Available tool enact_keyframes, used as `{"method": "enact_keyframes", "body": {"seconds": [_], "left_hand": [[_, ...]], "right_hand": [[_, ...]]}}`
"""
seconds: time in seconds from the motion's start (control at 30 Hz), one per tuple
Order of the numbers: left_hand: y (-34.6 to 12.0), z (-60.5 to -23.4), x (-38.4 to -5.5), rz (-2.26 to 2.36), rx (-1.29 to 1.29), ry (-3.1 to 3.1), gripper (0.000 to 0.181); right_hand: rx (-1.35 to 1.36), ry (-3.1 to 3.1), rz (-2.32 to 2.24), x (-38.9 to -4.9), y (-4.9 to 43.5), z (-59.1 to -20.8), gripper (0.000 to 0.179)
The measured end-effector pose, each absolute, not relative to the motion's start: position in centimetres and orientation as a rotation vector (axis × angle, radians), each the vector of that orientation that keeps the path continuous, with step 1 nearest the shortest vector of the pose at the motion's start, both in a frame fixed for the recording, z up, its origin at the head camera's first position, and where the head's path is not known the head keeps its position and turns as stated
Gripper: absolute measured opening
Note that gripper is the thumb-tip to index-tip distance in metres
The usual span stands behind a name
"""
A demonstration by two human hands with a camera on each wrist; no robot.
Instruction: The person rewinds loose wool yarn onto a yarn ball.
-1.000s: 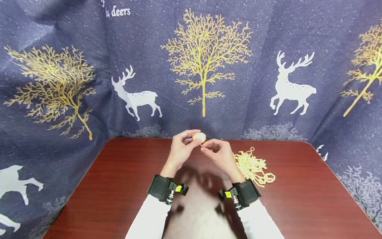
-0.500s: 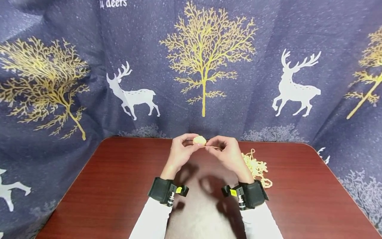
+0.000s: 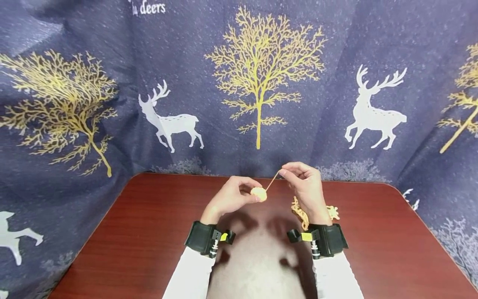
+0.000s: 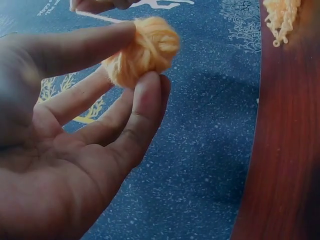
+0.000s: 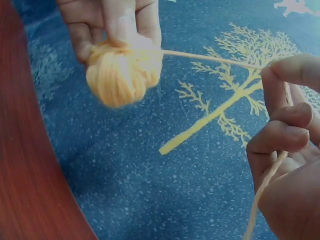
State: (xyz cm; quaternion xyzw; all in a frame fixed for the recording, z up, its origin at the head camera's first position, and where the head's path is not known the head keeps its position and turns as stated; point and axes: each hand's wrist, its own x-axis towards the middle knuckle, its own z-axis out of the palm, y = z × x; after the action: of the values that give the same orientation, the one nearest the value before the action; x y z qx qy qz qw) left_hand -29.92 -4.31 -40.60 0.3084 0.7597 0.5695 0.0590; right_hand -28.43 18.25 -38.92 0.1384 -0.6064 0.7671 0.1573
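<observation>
A small ball of pale yellow yarn [image 3: 259, 194] is pinched between the thumb and fingertips of my left hand [image 3: 233, 194], above the far part of the table. In the left wrist view the wound layers of the yarn ball [image 4: 150, 47] show clearly. A taut yarn strand [image 5: 212, 58] runs from the ball to my right hand [image 3: 307, 185], which is higher and to the right. Thumb and forefinger pinch that strand. Its tail passes along the curled fingers of the right hand [image 5: 287, 135] and hangs below the palm.
A tangled pile of loose yarn [image 3: 300, 214] lies on the red-brown table [image 3: 149, 232], partly hidden behind the right hand and wrist. A dark blue cloth [image 3: 224, 124] with deer and tree prints hangs right behind the table's far edge.
My right hand has moved up and right, away from the ball, drawing the strand out between the hands. The left hand with the ball has come slightly lower and to the right.
</observation>
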Motion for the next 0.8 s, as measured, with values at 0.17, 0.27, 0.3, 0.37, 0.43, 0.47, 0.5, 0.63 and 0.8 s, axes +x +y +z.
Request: {"method": "enact_keyframes", "body": {"seconds": [0.17, 0.27, 0.3, 0.37, 0.43, 0.47, 0.5, 0.63, 0.8], "left_hand": [[-4.0, -40.8, -29.9, 1.602, 0.984, 2.299, 0.026], [-4.0, -40.7, -29.9, 1.569, 1.055, 2.183, 0.027], [-4.0, -40.7, -29.9, 1.583, 1.081, 2.129, 0.028], [-4.1, -40.6, -29.9, 1.654, 1.127, 2.006, 0.030], [-4.1, -40.4, -29.9, 1.790, 1.146, 1.861, 0.032], [-4.0, -40.3, -29.9, 1.869, 1.146, 1.785, 0.033], [-4.0, -40.3, -29.9, 1.955, 1.145, 1.708, 0.033], [-3.4, -39.7, -29.8, 2.356, 1.012, 1.458, 0.031], [-2.8, -38.9, -29.6, 2.777, 0.701, 1.383, 0.033]], "right_hand": [[0.335, -1.671, 2.294, -28.8, 18.3, -39.6, 0.016], [0.326, -1.662, 2.327, -29.1, 18.2, -40.0, 0.015], [0.320, -1.654, 2.342, -29.2, 18.2, -40.1, 0.015], [0.302, -1.644, 2.363, -29.5, 18.0, -40.3, 0.013], [0.274, -1.669, 2.365, -29.7, 17.8, -40.5, 0.011], [0.261, -1.686, 2.362, -29.8, 17.7, -40.6, 0.008], [0.257, -1.703, 2.364, -30.0, 17.6, -40.7, 0.008], [0.282, -1.831, 2.313, -30.3, 16.9, -41.0, 0.006], [0.375, -2.101, 2.141, -30.1, 16.2, -41.0, 0.013]]}}
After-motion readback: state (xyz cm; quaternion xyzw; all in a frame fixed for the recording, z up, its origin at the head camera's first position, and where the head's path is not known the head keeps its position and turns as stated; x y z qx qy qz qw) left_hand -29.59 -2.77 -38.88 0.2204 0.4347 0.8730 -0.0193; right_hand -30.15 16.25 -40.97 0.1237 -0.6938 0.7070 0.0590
